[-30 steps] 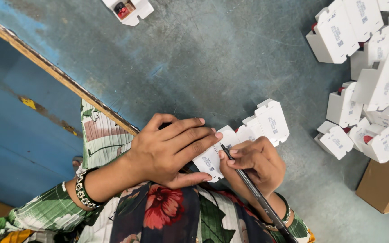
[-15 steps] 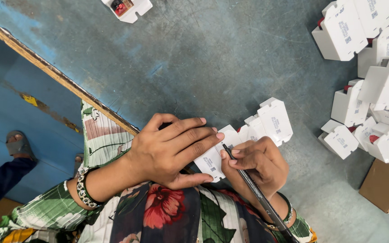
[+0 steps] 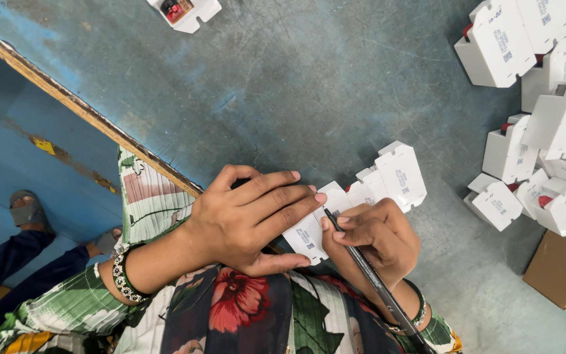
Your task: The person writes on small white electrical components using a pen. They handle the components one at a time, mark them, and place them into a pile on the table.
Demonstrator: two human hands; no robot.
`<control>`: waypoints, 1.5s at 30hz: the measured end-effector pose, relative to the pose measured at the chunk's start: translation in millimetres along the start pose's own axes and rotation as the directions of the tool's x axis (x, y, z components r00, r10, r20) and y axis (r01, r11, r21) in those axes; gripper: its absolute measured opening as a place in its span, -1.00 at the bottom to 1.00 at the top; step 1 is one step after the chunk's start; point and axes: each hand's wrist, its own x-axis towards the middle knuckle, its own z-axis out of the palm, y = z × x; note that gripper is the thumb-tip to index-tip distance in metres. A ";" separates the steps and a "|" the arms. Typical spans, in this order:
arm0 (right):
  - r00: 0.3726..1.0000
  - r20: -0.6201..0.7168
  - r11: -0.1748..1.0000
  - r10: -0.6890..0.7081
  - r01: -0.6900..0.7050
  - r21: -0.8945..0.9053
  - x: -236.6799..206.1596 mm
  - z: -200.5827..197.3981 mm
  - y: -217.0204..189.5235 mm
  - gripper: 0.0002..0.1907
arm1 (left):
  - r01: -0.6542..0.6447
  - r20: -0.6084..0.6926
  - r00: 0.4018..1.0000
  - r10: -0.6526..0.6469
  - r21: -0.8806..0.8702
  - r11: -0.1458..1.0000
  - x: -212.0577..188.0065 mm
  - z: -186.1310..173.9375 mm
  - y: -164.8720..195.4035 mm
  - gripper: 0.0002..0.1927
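My left hand [image 3: 247,219] lies flat over a row of small white plastic cases [image 3: 388,180] at the near edge of the blue-grey table [image 3: 283,85], pressing down on the nearest case [image 3: 306,236]. My right hand [image 3: 378,239] grips a black pen [image 3: 371,278] like a writing tool, its tip touching the top of a case beside my left fingertips. The row runs on to the right past both hands.
A heap of the same white cases [image 3: 545,98] fills the right side, above a brown cardboard box [image 3: 561,269]. One open case with red parts inside [image 3: 185,12] lies at the far edge. Another person's legs and sandalled feet [image 3: 31,213] stand on the blue floor at the left.
Both hands stay in place on the cases. The other person's foot and leg have come into view at the lower left.
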 end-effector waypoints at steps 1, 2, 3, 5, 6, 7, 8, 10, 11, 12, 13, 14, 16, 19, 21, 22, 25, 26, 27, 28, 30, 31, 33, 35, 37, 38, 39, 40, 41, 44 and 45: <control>1.000 0.003 1.000 -0.002 0.002 0.012 0.2 -0.1 0.2 -0.70 | 0.000 -0.001 1.000 0.000 0.001 1.000 0.1 0.0 -0.1 -0.28; 1.000 0.004 1.000 -0.003 0.003 0.024 -0.7 -0.3 0.5 -0.70 | 0.000 -0.001 1.000 0.000 0.000 1.000 -0.5 0.5 0.6 -0.28; 1.000 0.006 0.999 -0.005 0.004 0.037 -0.4 -0.5 1.0 -0.70 | 0.002 -0.002 1.000 -0.002 0.000 1.000 -0.4 0.5 0.7 -0.28; 1.000 0.001 0.999 0.012 -0.012 0.046 -1.0 -1.3 1.4 -0.70 | 0.003 -0.005 1.000 -0.003 -0.003 1.000 -0.5 0.9 1.1 -0.28; 1.000 -0.001 0.999 0.020 -0.020 0.050 -1.2 -1.5 1.5 -0.69 | 0.004 -0.007 1.000 -0.004 -0.005 1.000 -0.4 1.1 1.4 -0.28; 1.000 -0.003 0.998 0.019 -0.019 0.054 -1.3 -1.4 1.4 -0.69 | 0.004 -0.009 1.000 -0.004 -0.008 1.000 -0.2 1.2 1.5 -0.29; 1.000 -0.005 0.998 0.017 -0.017 0.058 -1.3 -1.2 1.2 -0.70 | 0.004 -0.009 1.000 -0.004 -0.006 1.000 -0.3 1.1 1.5 -0.29; 1.000 -0.005 0.998 0.021 -0.021 0.059 -1.4 -1.0 0.4 -0.70 | 0.002 -0.007 1.000 -0.002 -0.005 1.000 -0.2 0.5 1.5 -0.28; 1.000 -0.003 0.998 0.025 -0.025 0.056 -1.2 -0.8 0.1 -0.70 | 0.002 -0.007 1.000 -0.002 -0.006 1.000 -0.1 0.3 1.5 -0.28; 1.000 -0.001 0.998 0.029 -0.029 0.054 -0.9 -0.6 -0.2 -0.70 | 0.002 -0.007 1.000 -0.002 -0.006 1.000 0.0 0.2 1.5 -0.28; 1.000 -0.006 0.998 0.022 -0.022 0.052 -0.6 -0.1 -0.2 -0.70 | 0.002 -0.007 1.000 -0.002 -0.007 1.000 0.1 0.1 1.4 -0.28; 1.000 -0.011 0.999 0.015 -0.014 0.050 -0.1 0.4 0.0 -0.70 | 0.001 -0.007 1.000 -0.001 -0.004 1.000 0.2 0.0 1.4 -0.28; 1.000 -0.007 0.999 0.012 -0.012 0.052 0.4 0.3 0.0 -0.70 | -0.001 -0.007 1.000 0.001 0.002 1.000 0.2 -0.2 1.1 -0.28; 1.000 0.010 0.998 0.023 -0.023 0.065 0.7 -1.3 -0.5 -0.71 | -0.001 -0.008 1.000 0.001 -0.002 1.000 0.3 -0.4 1.2 -0.28; 1.000 0.004 0.997 0.021 -0.021 0.079 0.6 -1.2 -0.5 -0.72 | 0.000 -0.005 1.000 0.000 -0.002 1.000 0.2 -0.8 1.4 -0.28; 1.000 0.002 0.997 0.023 -0.023 0.070 0.3 -1.0 -0.7 -0.72 | 0.000 -0.005 1.000 0.000 -0.003 1.000 0.2 -0.7 1.7 -0.28; 1.000 -0.003 0.998 0.021 -0.021 0.057 -0.6 -1.3 -0.6 -0.71 | 0.002 -0.008 1.000 -0.002 -0.002 1.000 0.4 -1.2 1.7 -0.29; 1.000 -0.004 0.998 0.015 -0.015 0.064 -0.3 -1.9 0.2 -0.71 | 0.000 -0.006 1.000 0.000 -0.002 1.000 0.5 -1.2 1.7 -0.29; 1.000 -0.006 0.997 0.009 -0.009 0.071 -0.4 -2.4 0.8 -0.71 | -0.002 -0.004 1.000 0.002 -0.001 1.000 0.6 -1.2 1.7 -0.29; 1.000 -0.015 0.998 0.016 -0.015 0.067 -0.8 -3.0 1.1 -0.71 | -0.004 -0.003 1.000 0.004 0.000 1.000 0.7 -1.4 1.6 -0.30; 0.999 -0.032 0.998 0.031 -0.029 0.059 -2.0 -4.0 1.4 -0.69 | 0.002 -0.002 1.000 -0.002 -0.001 1.000 0.5 -1.6 2.0 -0.30; 0.999 -0.032 0.998 0.025 -0.023 0.065 -2.3 -3.3 1.8 -0.70 | 0.003 -0.002 1.000 -0.003 -0.003 1.000 0.5 -1.8 1.9 -0.30; 0.999 -0.033 0.997 0.015 -0.013 0.076 -2.8 -1.1 2.9 -0.72 | -0.001 -0.002 1.000 0.001 0.001 1.000 0.6 -1.7 1.6 -0.30; 0.999 -0.032 0.997 0.010 -0.007 0.082 -2.6 0.1 3.7 -0.71 | -0.002 -0.002 1.000 0.002 0.002 1.000 0.6 -1.5 1.4 -0.29; 1.000 -0.028 0.997 0.004 -0.002 0.077 -2.1 0.2 3.8 -0.71 | 0.000 -0.002 1.000 0.000 0.000 1.000 0.3 -1.4 1.4 -0.29; 1.000 -0.025 0.998 0.001 0.001 0.069 -1.8 0.0 3.5 -0.71 | 0.000 -0.002 1.000 0.000 0.001 1.000 0.2 -1.4 1.3 -0.29; 1.000 -0.021 0.998 -0.003 0.004 0.062 -1.5 -0.1 3.2 -0.71 | 0.000 -0.002 1.000 0.000 0.001 1.000 0.1 -1.3 1.2 -0.29; 1.000 -0.025 1.000 -0.008 0.009 0.028 -1.0 0.2 2.8 -0.70 | 0.000 -0.002 1.000 0.000 0.002 1.000 0.0 -1.3 1.2 -0.29; 1.000 -0.028 1.000 -0.013 0.013 -0.005 -0.7 0.4 2.4 -0.69 | -0.001 -0.002 1.000 0.001 0.003 1.000 0.0 -1.3 1.1 -0.29; 1.000 -0.026 1.000 -0.008 0.008 -0.008 0.0 0.1 1.2 -0.70 | -0.002 -0.004 1.000 0.002 0.005 1.000 -0.1 -1.3 0.7 -0.29; 1.000 -0.023 1.000 -0.003 0.003 0.006 0.2 0.0 1.0 -0.71 | -0.003 -0.005 1.000 0.003 0.006 1.000 -0.1 -1.4 0.7 -0.30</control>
